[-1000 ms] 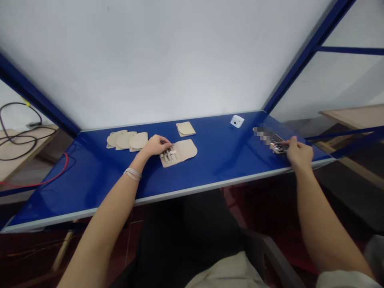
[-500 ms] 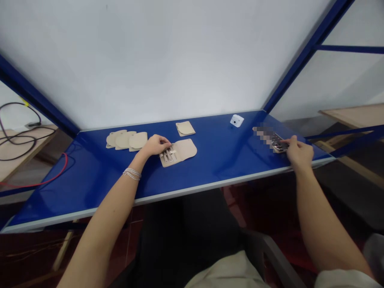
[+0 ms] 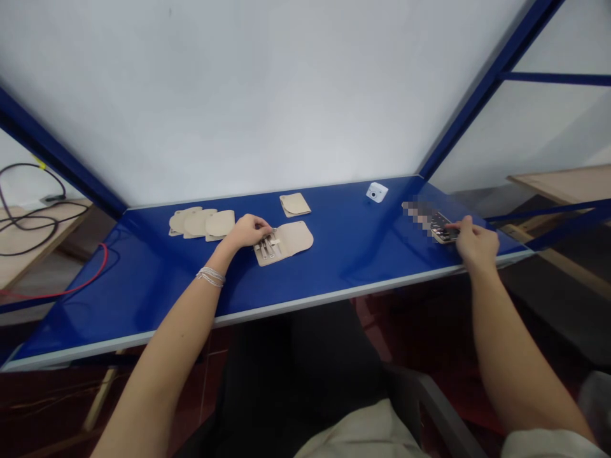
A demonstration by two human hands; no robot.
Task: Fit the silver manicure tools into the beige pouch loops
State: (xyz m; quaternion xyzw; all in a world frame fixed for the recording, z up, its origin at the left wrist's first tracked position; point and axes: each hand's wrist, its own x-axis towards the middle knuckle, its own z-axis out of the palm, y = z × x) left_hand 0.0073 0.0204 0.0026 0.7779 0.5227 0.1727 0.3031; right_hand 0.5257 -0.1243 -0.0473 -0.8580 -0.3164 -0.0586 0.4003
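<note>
Far to the left of my left fingers (image 3: 262,224), a black cable (image 3: 58,221) is looping over a wooden board (image 3: 14,267), and a red cable (image 3: 99,272) is curving across the desk's (image 3: 353,242) left end. Nearer, just left of those fingers, three folded beige pouches (image 3: 219,224) are lying in a row, overlapping one another. A pale bracelet (image 3: 210,277) is circling my wrist, behind the fingers. My left hand (image 3: 247,230) is reaching palm down, its fingers bending close together over metal tools (image 3: 268,247); I cannot tell whether they are gripping one. The tools are sitting in the open pouch (image 3: 298,236), which is lying flat under the fingertips, its bare flap spreading to their right. Beyond the flap, farther out than the fingers, another folded pouch (image 3: 295,204) is lying alone. A white gadget (image 3: 377,192) with a dark round spot is resting well to the right. At the right fingers (image 3: 461,225), a phone (image 3: 443,229) is lying flat, partly blurred out. My right hand (image 3: 477,247) is resting at its near end, index finger extending over the screen; I cannot tell whether the fingers are clamping it.
</note>
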